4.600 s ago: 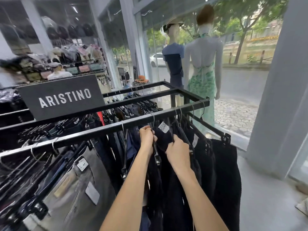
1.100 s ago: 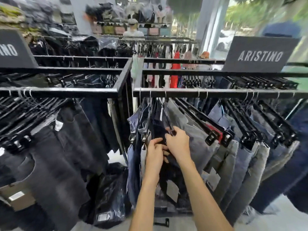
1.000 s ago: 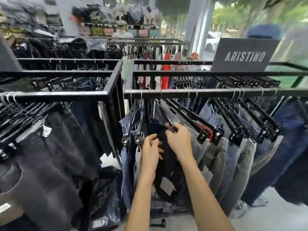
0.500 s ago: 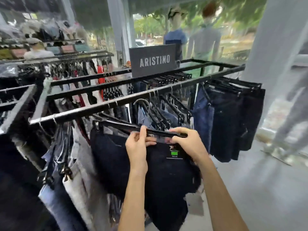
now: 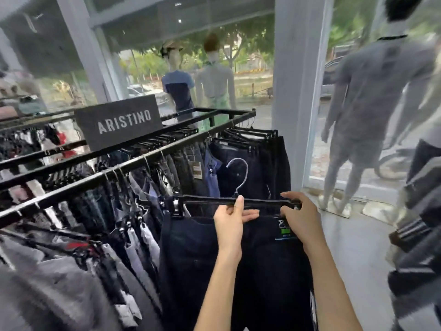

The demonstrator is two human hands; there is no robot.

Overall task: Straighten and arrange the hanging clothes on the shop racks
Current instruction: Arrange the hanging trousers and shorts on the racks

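I hold a pair of dark navy trousers clipped to a black clip hanger, off the rail, its wire hook free in the air. My left hand grips the hanger bar near its middle. My right hand grips the hanger's right end, above a green-and-white tag. The black metal rack runs diagonally behind, packed with jeans and trousers on hangers. A dark bunch of trousers hangs at the rack's far end.
A black ARISTINO sign stands on the rack. Two mannequins face the shop window behind it. A white pillar rises to the right, with a grey mannequin beyond. Striped clothing hangs at the right edge. Grey floor lies below.
I lifted the navy trousers off the rail at the rack's left part and carried them right along the rack. The view swung right toward the window and pillar.
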